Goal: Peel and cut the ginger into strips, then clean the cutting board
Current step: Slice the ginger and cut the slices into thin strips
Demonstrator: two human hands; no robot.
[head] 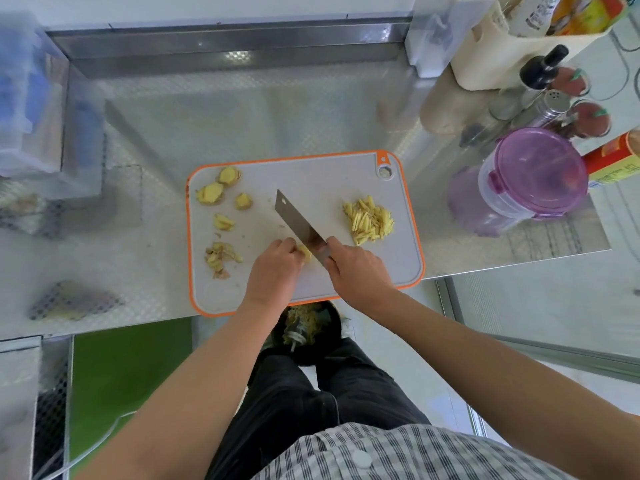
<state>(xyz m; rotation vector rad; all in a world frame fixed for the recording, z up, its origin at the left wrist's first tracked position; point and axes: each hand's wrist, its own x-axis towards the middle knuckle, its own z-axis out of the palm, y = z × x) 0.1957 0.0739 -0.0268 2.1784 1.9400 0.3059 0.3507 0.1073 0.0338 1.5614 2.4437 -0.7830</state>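
My left hand [275, 268] pins small yellow ginger piece [304, 252] on grey orange-rimmed plastic cutting board [311, 178], on steel table [242, 109]. Right hand [356, 268] grips rectangular steel cleaver [298, 223], blade against ginger piece. Pile of yellow ginger strips [369, 220] at board's right; 4 peeled ginger chunks [209, 194] and brownish peel scraps [220, 258] at left.

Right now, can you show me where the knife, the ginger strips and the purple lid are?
knife [294, 220]: head view, middle of the flat blade.
ginger strips [369, 220]: head view, centre of the pile on the board.
purple lid [540, 168]: head view, middle of the lid's top.
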